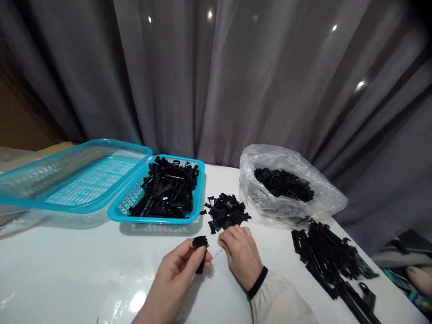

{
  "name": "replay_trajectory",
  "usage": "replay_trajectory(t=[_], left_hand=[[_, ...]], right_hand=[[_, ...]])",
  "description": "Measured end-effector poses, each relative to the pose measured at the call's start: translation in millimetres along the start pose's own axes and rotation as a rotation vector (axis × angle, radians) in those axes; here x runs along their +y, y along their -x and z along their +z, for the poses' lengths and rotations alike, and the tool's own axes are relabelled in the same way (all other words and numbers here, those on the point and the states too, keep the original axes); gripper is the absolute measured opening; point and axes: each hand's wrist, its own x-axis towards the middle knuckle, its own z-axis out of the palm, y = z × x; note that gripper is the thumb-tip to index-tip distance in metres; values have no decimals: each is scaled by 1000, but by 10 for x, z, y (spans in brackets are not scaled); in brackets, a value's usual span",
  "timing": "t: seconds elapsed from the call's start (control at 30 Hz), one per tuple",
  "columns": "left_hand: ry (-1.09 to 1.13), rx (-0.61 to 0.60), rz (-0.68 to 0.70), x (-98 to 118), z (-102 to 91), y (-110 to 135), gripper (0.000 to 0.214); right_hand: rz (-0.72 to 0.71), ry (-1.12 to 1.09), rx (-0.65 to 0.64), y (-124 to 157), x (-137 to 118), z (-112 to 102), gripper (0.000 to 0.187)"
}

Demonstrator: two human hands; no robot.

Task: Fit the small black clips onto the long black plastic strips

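Note:
Between the thumb and fingers of my left hand [182, 265] is a black plastic piece [200, 266], held upright above the white table [84, 270]. My right hand [240, 252] rests at the near edge of a small heap of short black plastic parts [227, 210]. Its fingers are curled down and their tips are partly hidden, so whatever they pinch does not show. A black band circles the right wrist, below it a light sleeve.
Beyond my left hand stands a blue basket [155, 220] full of black parts; a larger blue basket [84, 208] lies left of it. At right are a clear plastic bag [324, 198] of black parts and a pile of long black strips [327, 256]. A grey curtain [219, 81] hangs behind.

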Motion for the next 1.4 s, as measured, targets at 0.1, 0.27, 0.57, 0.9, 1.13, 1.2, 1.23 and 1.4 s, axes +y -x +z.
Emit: replay_trajectory(t=[0.1,0.27,0.57,0.9,1.13,1.2,1.23,1.4], left_hand=[[-50,-33,28,-20,2,-1,27],[-124,-115,20,-41,32,31,27],[-120,-14,40,-21,12,-31,26],[-52,56,77,-12,53,-62,19],[-60,46,150,-49,88,-68,20],[-74,44,184,-60,91,-62,19],[-82,39,203,-65,93,-58,19],[-107,19,306,-107,117,-46,19]], right_hand=[[-5,-51,20,0,-4,-64,19],[37,-312,92,-26,-209,-340,18],[44,-394,98,42,-128,-387,16],[64,-349,83,76,-103,-411,21],[-68,-247,31,105,-68,-383,22],[-93,-223,34,112,-55,-379,25],[-105,-212,35,108,-42,-372,27],[-109,-199,123,125,-78,-486,25]])
